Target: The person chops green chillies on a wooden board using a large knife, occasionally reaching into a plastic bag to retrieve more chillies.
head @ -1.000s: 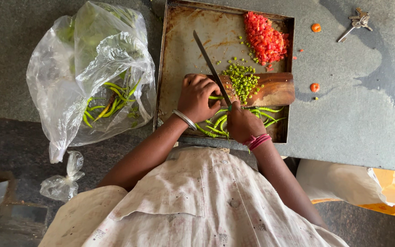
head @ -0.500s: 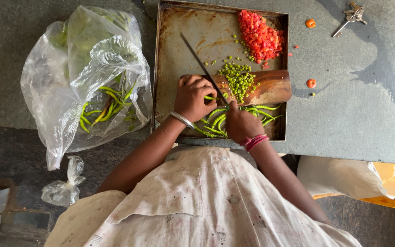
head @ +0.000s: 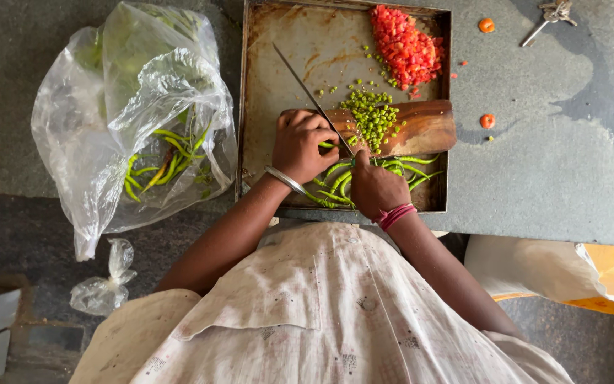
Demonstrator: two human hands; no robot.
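Head view: we saw the left hand (head: 300, 146) curled tightly around the handle of a knife (head: 307, 89), whose blade angled across the metal tray (head: 271, 57). The right hand (head: 376, 188), fingers bent down, pressed on a bunch of whole green chillies (head: 406, 167) lying at the near edge of the wooden board (head: 428, 128). Chopped green pieces (head: 371, 117) sat on the board, beside a red chopped pile (head: 405, 46). A plastic bag (head: 108, 128) lay left of the tray.
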